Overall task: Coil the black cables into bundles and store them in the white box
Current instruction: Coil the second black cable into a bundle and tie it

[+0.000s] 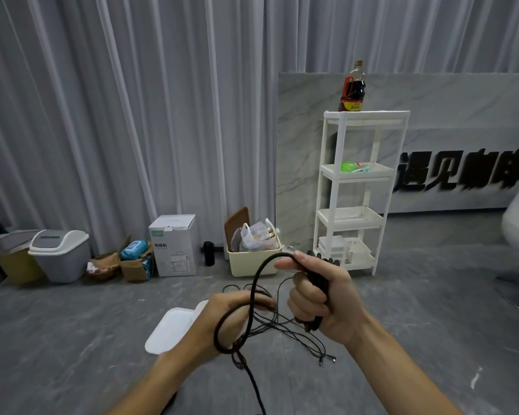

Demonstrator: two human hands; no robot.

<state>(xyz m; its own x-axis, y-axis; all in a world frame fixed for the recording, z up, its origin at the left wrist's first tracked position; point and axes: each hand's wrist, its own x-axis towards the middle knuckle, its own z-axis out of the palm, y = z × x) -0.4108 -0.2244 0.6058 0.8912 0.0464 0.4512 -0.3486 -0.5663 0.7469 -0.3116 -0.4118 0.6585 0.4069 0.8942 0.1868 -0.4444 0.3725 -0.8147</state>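
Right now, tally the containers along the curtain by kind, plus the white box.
Lidded bins: 2 (grey-lidded bin, tan bin)
Cardboard boxes: 2 (white carton, open brown box)
Cream tub: 1
White box: 1
Total: 6

Thick black cable (253, 283) looped above white box (174, 327).

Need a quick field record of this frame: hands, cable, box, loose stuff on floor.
right hand: grips a bundle of coiled thick black cable
left hand: holds the same cable's loop, tail hanging down
white box: on the floor, partly behind the left hand; contents not visible
thin black cables: loose and tangled on the floor
task stage: coiling, nothing seen stored yet
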